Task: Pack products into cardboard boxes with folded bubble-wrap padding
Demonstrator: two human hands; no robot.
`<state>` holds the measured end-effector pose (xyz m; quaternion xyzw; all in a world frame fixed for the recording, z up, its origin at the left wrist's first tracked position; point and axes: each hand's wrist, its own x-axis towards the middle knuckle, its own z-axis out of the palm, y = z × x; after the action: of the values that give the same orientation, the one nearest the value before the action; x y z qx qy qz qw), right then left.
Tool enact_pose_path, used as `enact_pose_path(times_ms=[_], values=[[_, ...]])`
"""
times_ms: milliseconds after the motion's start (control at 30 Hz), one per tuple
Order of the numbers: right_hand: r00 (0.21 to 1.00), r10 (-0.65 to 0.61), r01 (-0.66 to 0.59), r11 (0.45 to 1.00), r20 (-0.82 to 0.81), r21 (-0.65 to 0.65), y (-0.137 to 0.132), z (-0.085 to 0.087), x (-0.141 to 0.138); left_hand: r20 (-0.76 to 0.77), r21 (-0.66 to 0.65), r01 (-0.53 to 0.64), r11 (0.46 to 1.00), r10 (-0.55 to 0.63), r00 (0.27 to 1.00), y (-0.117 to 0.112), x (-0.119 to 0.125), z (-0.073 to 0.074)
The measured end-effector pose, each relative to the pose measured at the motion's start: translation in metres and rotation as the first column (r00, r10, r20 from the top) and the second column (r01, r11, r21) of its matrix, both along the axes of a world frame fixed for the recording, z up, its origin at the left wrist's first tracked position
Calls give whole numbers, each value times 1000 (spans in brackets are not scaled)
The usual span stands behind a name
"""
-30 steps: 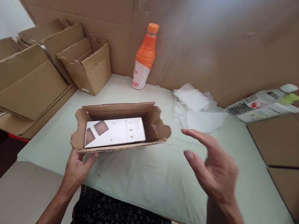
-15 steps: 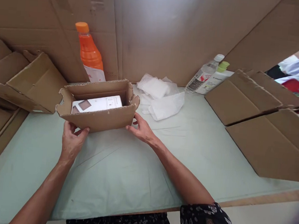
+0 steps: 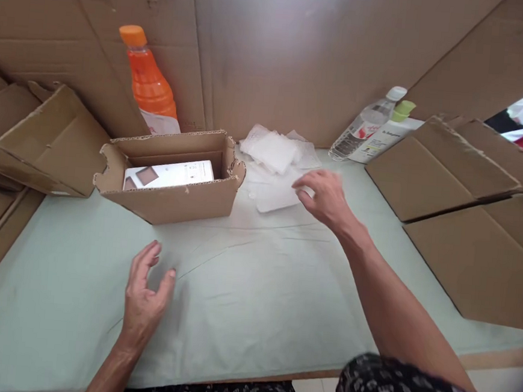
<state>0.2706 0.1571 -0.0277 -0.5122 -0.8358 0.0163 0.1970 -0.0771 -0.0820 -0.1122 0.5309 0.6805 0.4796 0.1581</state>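
An open cardboard box stands on the pale green cloth, left of centre. Inside it lies a white printed carton with dark square pictures on it. My left hand hovers over the cloth in front of the box, fingers and thumb apart and holding nothing. Over the right edge of a thin white translucent sheet is my right hand, its fingers bent and thumb apart; whether it touches the sheet I cannot tell. More white translucent packing sheets are piled just behind.
An orange bottle leans on the cardboard back wall. A clear bottle and a white tube with a green cap lean at the right rear. Cardboard boxes flank both sides, left and right.
Both hands have let go of the cardboard box, which now rests on the cloth. My left hand has drawn back toward me; my right hand has moved right to the white sheets.
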Motion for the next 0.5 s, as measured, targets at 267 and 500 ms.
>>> enact_pose_path(times_ms=[267, 500], values=[[937, 115, -113, 993, -329, 25, -182, -48, -14, -292, -41, 485, 873, -475, 830, 1, 46, 14], [944, 123, -130, 992, -305, -2, -219, -69, -23, -236, -58, 529, 847, -527, 817, -9, 58, 2]])
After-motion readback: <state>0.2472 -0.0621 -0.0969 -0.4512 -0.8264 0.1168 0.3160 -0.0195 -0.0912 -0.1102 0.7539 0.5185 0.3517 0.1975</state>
